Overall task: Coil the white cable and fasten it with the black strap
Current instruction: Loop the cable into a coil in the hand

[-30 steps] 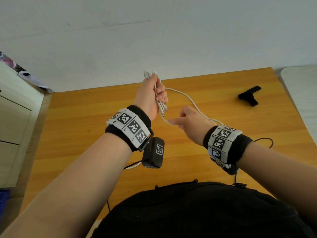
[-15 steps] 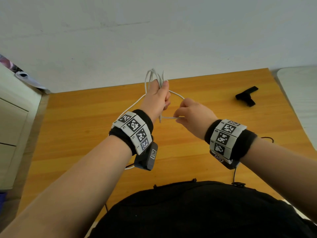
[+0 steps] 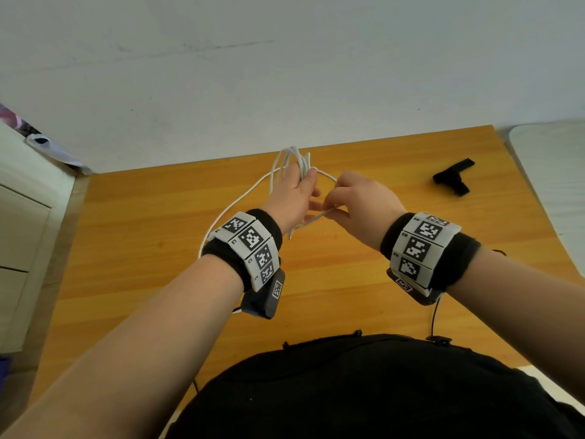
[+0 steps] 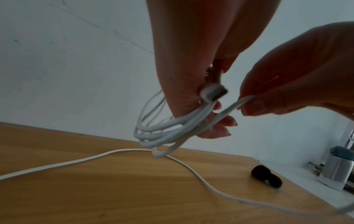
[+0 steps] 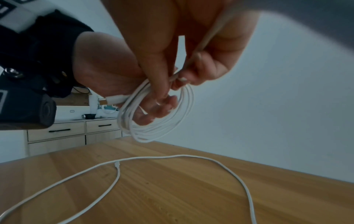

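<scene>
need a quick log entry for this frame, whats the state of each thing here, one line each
white cable: partly coiled, several loops held up, the rest trailing loose on the table
left hand: grips the coil's loops
right hand: pinches the next strand beside the coil
cable plug: sticks out of the left hand's grip
black strap: lying unused on the table, to the right
table: carries the loose cable and the strap

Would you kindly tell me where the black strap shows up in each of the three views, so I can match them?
Head: black strap lies on the wooden table, upper right, beyond the right hand.
Left wrist: black strap at lower right, near the table's far edge.
Right wrist: not in view.
Shared landmark: the white cable coil in the left hand.
</scene>
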{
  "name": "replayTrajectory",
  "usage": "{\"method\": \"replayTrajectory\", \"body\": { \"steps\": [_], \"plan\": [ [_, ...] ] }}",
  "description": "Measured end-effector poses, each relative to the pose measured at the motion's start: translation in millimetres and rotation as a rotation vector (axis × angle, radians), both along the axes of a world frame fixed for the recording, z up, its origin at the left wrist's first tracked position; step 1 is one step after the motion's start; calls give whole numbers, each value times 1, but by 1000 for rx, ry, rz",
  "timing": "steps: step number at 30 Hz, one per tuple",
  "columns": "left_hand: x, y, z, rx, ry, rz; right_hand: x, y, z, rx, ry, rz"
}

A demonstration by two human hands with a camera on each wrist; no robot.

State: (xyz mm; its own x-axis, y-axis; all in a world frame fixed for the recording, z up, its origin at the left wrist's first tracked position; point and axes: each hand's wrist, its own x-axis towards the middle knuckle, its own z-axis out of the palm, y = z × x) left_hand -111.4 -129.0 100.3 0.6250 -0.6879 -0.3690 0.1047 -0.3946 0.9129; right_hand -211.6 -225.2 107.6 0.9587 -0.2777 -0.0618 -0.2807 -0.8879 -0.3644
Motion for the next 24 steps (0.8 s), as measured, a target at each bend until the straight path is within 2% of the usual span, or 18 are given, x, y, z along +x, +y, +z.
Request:
{"method": "replayTrajectory", "body": {
  "steps": [2, 5, 7, 12, 16, 20, 24],
  "plan": [
    [-2, 2, 1, 40, 18, -44, -1, -2, 3, -57, -44, -48],
    [-5, 5, 4, 105, -2, -116, 0, -6, 6, -112, 13, -133],
    [-5, 5, 4, 162, -56, -150, 0, -7, 7, -80, 40, -163],
    [-1, 7, -3, 233, -119, -198, 1, -22, 12, 207, -23, -266],
    [2, 11, -8, 263, -55, -188, 1, -33, 15, 429, -123, -326],
    [8, 13, -7, 243, 104, -123, -2, -43, 16, 632, -167, -375],
    [10, 12, 0, 219, 200, -163, -1, -46, 8, 705, -217, -425]
  ]
}}
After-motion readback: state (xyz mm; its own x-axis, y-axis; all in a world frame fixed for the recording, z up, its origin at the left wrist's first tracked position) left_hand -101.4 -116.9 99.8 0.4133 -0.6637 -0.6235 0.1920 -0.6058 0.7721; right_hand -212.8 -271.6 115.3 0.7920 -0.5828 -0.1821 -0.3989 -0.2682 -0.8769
